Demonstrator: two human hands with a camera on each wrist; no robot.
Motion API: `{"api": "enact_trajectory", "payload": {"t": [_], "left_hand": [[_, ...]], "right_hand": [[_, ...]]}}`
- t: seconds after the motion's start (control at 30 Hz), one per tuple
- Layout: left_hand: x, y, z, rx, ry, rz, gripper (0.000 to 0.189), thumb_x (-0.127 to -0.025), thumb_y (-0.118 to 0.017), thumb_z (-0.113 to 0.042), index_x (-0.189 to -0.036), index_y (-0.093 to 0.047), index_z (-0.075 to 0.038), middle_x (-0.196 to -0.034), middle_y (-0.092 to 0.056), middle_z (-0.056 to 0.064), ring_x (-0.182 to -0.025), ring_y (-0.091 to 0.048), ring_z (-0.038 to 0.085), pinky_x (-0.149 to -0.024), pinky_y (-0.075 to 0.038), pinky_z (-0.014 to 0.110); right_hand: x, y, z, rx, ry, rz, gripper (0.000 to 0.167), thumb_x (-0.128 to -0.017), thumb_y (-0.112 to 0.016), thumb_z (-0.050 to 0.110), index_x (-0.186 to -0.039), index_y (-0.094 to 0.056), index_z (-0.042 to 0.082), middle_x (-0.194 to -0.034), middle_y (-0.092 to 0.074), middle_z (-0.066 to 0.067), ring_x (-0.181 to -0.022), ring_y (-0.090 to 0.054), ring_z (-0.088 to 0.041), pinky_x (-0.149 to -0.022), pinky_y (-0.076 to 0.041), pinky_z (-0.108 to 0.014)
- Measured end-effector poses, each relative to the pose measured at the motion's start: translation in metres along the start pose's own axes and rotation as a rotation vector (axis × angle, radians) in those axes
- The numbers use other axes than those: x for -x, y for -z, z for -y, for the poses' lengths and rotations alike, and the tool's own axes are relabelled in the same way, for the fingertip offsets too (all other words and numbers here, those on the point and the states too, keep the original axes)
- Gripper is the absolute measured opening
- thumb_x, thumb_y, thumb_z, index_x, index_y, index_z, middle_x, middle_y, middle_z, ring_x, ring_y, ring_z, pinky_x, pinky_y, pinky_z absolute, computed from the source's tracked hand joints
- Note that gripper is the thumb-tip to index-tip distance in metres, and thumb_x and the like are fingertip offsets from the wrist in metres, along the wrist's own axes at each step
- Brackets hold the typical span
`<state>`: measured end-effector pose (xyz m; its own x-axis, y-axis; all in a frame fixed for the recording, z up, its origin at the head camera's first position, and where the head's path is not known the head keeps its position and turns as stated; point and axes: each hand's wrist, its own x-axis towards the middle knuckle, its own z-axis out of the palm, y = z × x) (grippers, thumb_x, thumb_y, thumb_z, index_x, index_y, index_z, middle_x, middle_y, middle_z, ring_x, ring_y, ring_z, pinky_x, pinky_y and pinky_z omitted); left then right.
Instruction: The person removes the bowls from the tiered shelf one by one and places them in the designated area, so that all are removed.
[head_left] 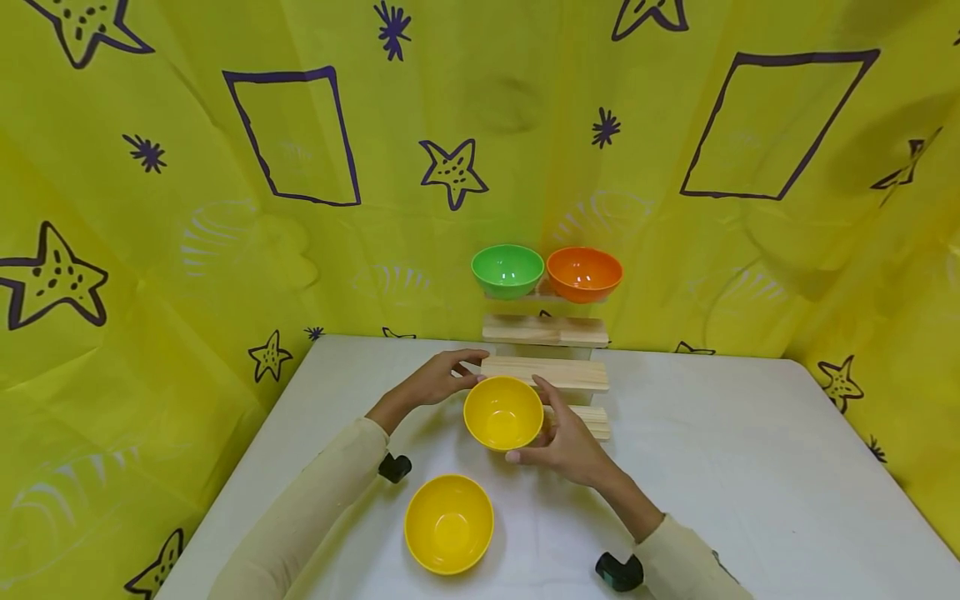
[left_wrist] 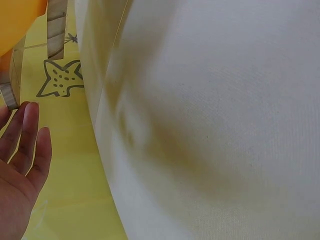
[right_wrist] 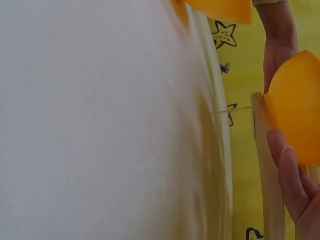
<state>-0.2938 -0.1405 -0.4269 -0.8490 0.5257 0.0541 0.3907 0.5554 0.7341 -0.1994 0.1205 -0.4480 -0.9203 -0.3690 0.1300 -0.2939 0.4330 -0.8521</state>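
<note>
A yellow bowl [head_left: 503, 414] sits at the lower slats of a small wooden stepped rack [head_left: 543, 372]. From its right side my right hand [head_left: 567, 440] holds it, thumb toward the near side and fingers toward the far side. In the right wrist view, fingertips lie against the wall of this yellow bowl [right_wrist: 295, 107]. My left hand [head_left: 437, 377] is left of the bowl, fingers extended to the end of a slat and thumb close to the rim. The left wrist view has the left hand's fingers [left_wrist: 30, 117] fairly straight at a slat end.
Nearer me, a second yellow bowl [head_left: 449, 525] stands on the white table [head_left: 720, 467]. On the rack's top level are a green bowl [head_left: 507, 272] and an orange bowl [head_left: 584, 274] side by side. A yellow patterned curtain [head_left: 525, 108] encloses the table's back and sides.
</note>
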Motion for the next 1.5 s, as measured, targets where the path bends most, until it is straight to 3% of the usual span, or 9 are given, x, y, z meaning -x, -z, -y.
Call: {"api": "enact_trajectory", "payload": {"t": [0.07,0.17,0.37,0.57,1.5], "left_hand": [[0.000,0.000,0.000,-0.003,-0.003,-0.003,0.048,-0.101,-0.062,-0.022,-0.146,-0.052,-0.009,-0.140,-0.059,0.016,-0.116,-0.065,0.032,-0.093,-0.057,0.039],[0.000,0.001,0.000,-0.005,-0.006,-0.007,0.047,-0.101,-0.062,-0.022,-0.146,-0.052,-0.009,-0.140,-0.059,0.016,-0.115,-0.065,0.032,-0.092,-0.057,0.039],[0.001,0.001,-0.002,-0.008,-0.012,0.002,0.048,-0.102,-0.061,-0.021,-0.147,-0.051,-0.009,-0.141,-0.058,0.016,-0.115,-0.065,0.033,-0.092,-0.057,0.039],[0.001,0.000,-0.002,-0.012,-0.011,0.001,0.048,-0.102,-0.061,-0.021,-0.147,-0.051,-0.009,-0.141,-0.059,0.016,-0.115,-0.065,0.032,-0.092,-0.057,0.039],[0.000,0.000,0.000,0.004,0.008,0.001,0.050,-0.101,-0.064,-0.026,-0.147,-0.052,-0.010,-0.141,-0.059,0.015,-0.115,-0.065,0.030,-0.093,-0.057,0.039]], "right_hand": [[-0.001,-0.003,0.001,0.007,0.001,-0.005,0.114,-0.072,-0.090,0.043,-0.160,-0.020,0.019,-0.155,-0.040,-0.017,-0.127,-0.054,-0.034,-0.109,-0.039,-0.060],[-0.004,-0.006,0.002,0.001,-0.007,0.001,0.115,-0.073,-0.090,0.043,-0.160,-0.019,0.019,-0.157,-0.039,-0.014,-0.136,-0.048,-0.036,-0.114,-0.031,-0.065],[-0.006,-0.011,0.004,-0.035,-0.041,-0.008,0.121,-0.069,-0.092,0.045,-0.160,-0.017,0.021,-0.152,-0.045,-0.012,-0.127,-0.055,-0.029,-0.111,-0.041,-0.054],[-0.006,-0.012,0.007,-0.047,-0.057,-0.021,0.125,-0.064,-0.093,0.050,-0.160,-0.017,0.024,-0.152,-0.043,-0.012,-0.125,-0.056,-0.028,-0.109,-0.044,-0.052],[-0.005,-0.013,0.005,-0.083,-0.039,-0.003,0.115,-0.068,-0.093,0.039,-0.158,-0.025,0.017,-0.149,-0.046,-0.012,-0.123,-0.056,-0.029,-0.109,-0.044,-0.052]]}}
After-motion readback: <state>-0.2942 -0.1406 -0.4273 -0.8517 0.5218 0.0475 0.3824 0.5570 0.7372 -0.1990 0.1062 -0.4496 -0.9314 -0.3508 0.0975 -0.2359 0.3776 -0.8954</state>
